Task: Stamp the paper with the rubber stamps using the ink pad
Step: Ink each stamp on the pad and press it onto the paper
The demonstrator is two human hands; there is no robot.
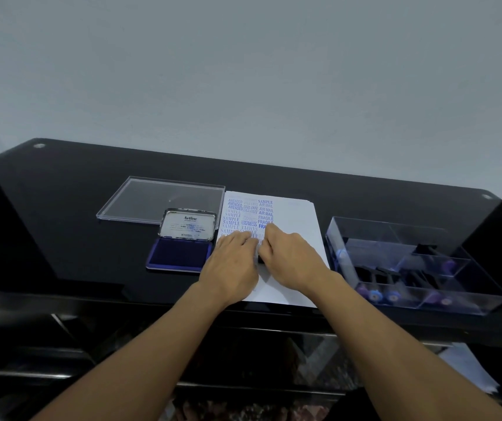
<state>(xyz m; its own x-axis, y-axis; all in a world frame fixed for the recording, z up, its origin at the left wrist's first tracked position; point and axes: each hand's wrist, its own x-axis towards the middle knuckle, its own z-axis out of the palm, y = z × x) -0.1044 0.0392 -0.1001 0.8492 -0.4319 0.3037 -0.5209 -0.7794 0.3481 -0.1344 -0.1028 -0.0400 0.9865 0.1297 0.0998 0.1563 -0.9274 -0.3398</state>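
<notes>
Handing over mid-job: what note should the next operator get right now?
Left hand: flat on the paper, holding it down.
Right hand: grips a dark stamp set on the paper.
Ink pad: open, left of the paper; more stamps in the clear box on the right.
Done: blue prints cover the sheet's upper left.
Left: lift, re-ink, stamp the blank area.

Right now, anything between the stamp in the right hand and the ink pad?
Yes: the left hand lies flat on the paper, directly between the stamp under the right hand and the open ink pad.
</notes>
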